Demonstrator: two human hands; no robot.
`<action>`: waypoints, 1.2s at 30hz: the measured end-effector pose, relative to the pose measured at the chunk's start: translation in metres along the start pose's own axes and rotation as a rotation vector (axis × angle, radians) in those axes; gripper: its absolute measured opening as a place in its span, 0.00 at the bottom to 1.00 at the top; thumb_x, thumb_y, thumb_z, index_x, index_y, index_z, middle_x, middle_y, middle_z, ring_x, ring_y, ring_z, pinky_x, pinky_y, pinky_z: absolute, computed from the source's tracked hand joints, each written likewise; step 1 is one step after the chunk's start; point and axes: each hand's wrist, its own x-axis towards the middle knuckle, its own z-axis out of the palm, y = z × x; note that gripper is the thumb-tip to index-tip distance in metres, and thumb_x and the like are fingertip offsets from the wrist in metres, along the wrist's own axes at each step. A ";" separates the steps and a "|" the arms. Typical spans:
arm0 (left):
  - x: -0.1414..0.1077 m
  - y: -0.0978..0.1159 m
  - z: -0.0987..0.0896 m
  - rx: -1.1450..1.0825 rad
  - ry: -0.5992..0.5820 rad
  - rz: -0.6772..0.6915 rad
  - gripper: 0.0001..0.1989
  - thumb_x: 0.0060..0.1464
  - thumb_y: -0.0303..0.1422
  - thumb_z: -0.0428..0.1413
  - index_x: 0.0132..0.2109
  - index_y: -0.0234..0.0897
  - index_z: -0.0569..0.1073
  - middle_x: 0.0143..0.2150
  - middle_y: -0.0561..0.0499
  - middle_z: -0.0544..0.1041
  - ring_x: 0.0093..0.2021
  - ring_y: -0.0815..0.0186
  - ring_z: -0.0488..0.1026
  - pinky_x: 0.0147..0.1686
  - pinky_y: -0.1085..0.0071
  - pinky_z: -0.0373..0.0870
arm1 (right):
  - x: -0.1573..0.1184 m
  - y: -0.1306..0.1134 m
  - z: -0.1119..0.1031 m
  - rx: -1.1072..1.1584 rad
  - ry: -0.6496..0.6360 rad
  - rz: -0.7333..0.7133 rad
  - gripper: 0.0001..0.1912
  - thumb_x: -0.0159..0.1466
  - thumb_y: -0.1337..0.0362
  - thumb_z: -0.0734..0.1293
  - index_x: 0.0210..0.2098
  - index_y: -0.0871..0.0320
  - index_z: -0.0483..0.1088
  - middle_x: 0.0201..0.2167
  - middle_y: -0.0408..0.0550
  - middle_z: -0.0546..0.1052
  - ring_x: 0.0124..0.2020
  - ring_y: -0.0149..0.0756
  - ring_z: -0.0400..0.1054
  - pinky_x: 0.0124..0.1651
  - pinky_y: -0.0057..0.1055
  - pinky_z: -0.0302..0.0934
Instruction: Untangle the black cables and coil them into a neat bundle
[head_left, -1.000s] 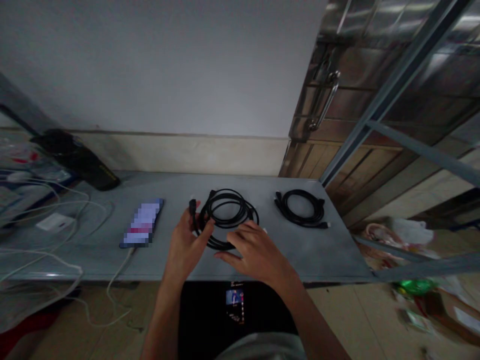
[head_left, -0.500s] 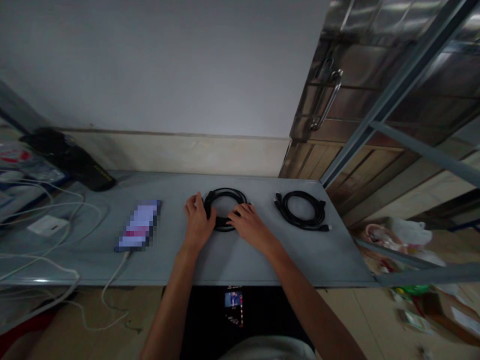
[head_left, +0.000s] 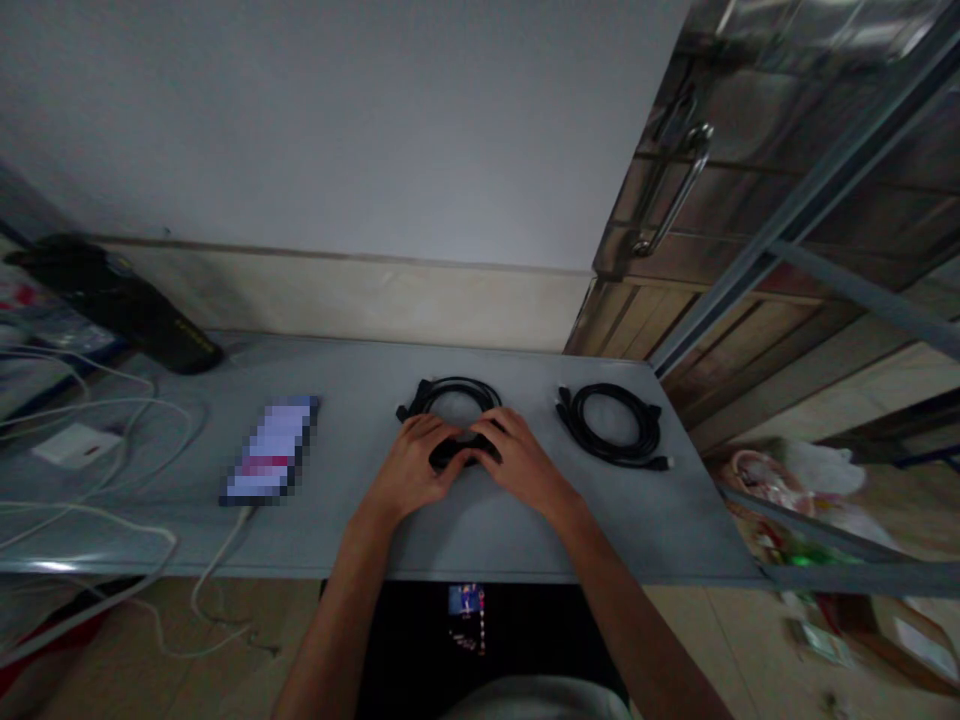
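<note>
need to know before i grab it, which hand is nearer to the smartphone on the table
Left. The left hand is right of the smartphone, on the coiled black cable; the right hand is farther right, across that coil.

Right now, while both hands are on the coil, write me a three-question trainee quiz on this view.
1. True or false: the left hand and right hand are on the same black cable coil.
2. What runs from the near end of the phone? A) a black strap B) a white cord C) a red ribbon
3. Fill in: the untouched second coil lies to the ____ of the hands.
Key: 1 true; 2 B; 3 right.
</note>
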 end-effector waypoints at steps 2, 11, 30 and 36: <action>-0.002 -0.002 0.001 0.058 -0.021 0.045 0.07 0.66 0.36 0.69 0.48 0.40 0.85 0.46 0.43 0.86 0.52 0.47 0.83 0.64 0.43 0.74 | -0.016 0.007 -0.013 -0.023 0.091 0.049 0.15 0.80 0.60 0.71 0.64 0.54 0.77 0.62 0.56 0.78 0.65 0.50 0.73 0.72 0.48 0.69; -0.006 -0.009 0.008 0.116 -0.028 0.094 0.18 0.60 0.40 0.77 0.53 0.39 0.87 0.52 0.43 0.87 0.55 0.46 0.84 0.63 0.45 0.78 | -0.139 0.070 -0.078 -0.499 0.188 0.338 0.34 0.78 0.36 0.66 0.67 0.57 0.73 0.61 0.64 0.79 0.62 0.64 0.74 0.63 0.59 0.69; 0.001 0.002 0.007 0.085 0.170 0.149 0.10 0.72 0.42 0.68 0.53 0.42 0.83 0.49 0.46 0.86 0.51 0.53 0.84 0.57 0.52 0.78 | -0.126 0.097 -0.082 -0.494 0.205 0.316 0.25 0.85 0.45 0.54 0.56 0.56 0.74 0.49 0.63 0.84 0.52 0.58 0.80 0.57 0.52 0.72; 0.002 0.006 0.005 0.074 0.209 0.154 0.07 0.73 0.38 0.67 0.52 0.42 0.83 0.48 0.47 0.85 0.50 0.55 0.83 0.56 0.54 0.77 | -0.112 0.101 -0.096 -0.408 0.233 0.458 0.25 0.84 0.45 0.52 0.44 0.51 0.72 0.43 0.62 0.84 0.45 0.57 0.81 0.52 0.51 0.74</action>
